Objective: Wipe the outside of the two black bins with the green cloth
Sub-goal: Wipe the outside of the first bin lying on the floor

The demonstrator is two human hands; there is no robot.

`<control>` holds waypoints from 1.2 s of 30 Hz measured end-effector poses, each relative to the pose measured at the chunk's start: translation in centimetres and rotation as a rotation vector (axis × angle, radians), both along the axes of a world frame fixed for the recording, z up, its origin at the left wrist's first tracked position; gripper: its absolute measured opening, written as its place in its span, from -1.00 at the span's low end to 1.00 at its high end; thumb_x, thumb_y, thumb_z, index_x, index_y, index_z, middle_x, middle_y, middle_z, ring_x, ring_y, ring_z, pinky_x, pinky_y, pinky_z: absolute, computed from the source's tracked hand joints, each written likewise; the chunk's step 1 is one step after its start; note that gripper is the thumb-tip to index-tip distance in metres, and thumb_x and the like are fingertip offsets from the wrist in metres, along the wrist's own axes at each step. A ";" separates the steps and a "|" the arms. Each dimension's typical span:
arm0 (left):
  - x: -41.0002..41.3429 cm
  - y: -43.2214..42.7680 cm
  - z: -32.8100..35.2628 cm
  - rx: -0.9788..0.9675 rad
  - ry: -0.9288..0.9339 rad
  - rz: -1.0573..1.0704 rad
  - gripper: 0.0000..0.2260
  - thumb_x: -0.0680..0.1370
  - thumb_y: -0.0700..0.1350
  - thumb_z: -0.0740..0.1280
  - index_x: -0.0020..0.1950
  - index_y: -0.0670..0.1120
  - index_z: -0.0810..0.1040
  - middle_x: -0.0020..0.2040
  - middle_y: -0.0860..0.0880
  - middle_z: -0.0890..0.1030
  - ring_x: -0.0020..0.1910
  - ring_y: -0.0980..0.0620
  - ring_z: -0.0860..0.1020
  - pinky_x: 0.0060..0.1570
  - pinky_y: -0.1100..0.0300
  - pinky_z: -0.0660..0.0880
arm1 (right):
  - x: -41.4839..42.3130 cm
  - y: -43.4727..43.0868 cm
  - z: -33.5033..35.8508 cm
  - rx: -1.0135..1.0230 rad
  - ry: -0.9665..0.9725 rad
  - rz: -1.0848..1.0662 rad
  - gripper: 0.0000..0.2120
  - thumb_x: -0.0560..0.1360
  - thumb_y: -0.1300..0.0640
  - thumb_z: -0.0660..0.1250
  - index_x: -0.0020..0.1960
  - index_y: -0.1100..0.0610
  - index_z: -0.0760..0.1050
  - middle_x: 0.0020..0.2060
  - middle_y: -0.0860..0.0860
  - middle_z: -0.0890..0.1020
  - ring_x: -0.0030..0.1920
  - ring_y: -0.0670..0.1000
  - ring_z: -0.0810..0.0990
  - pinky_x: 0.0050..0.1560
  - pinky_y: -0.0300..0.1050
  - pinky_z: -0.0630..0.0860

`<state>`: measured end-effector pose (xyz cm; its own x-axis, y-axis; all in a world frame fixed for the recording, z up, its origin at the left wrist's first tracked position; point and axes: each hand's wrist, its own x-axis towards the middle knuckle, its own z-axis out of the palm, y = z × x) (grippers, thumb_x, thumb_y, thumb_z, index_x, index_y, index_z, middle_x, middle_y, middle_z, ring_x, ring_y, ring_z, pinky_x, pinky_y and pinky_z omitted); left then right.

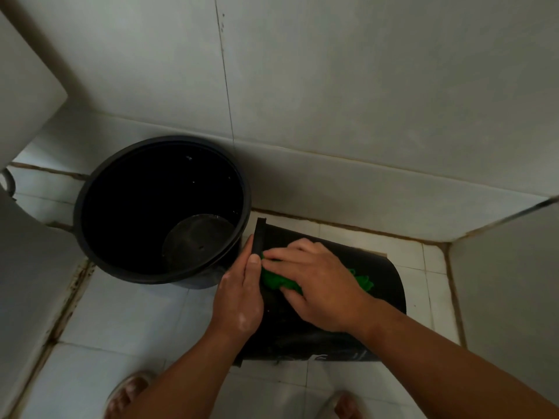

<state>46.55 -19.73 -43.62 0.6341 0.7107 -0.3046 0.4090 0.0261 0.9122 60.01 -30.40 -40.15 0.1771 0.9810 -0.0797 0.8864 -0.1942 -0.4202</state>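
Head view: your left hand (239,297) grips the rim of the tipped bin (387,291), lying left-to-right, mouth leftward; your right hand (323,279) presses flat fingers (281,252) on the green cloth (272,278).

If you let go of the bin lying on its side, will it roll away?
Probably a little: the tipped bin has a round side on smooth floor tiles, and the left hand grips its rim, likely steadying it. Its wall looks stiff: no dent shows under the pressing right hand.
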 end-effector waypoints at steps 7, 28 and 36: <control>0.0 0.0 0.6 -0.039 0.020 -0.006 -0.59 0.74 0.06 0.05 0.62 0.20 0.24 0.46 0.08 0.50 0.41 0.15 0.45 0.20 0.44 0.35 | -1.6 -1.9 0.1 0.007 -0.048 0.164 -0.58 0.53 0.03 0.29 0.39 -0.12 0.46 0.32 -0.22 0.48 0.21 -0.09 0.43 0.10 -0.12 0.42; 1.5 0.3 1.1 0.026 0.099 -0.013 -0.57 0.74 0.10 0.01 0.62 0.18 0.30 0.41 -0.02 0.56 0.34 -0.01 0.53 0.36 -0.05 0.49 | 0.0 -0.2 -0.8 0.034 0.011 -0.534 -0.56 0.60 0.03 0.30 0.47 -0.07 0.39 0.34 -0.14 0.53 0.25 -0.09 0.38 0.31 -0.17 0.34; 1.6 0.6 1.2 0.079 0.136 -0.027 -0.58 0.75 0.06 0.02 0.62 0.15 0.31 0.41 -0.06 0.56 0.36 -0.03 0.50 0.23 0.15 0.39 | -2.8 -3.8 -1.7 0.024 -0.009 -0.441 -0.49 0.55 -0.03 0.25 0.50 -0.07 0.34 0.39 -0.16 0.48 0.25 -0.12 0.38 0.28 -0.16 0.36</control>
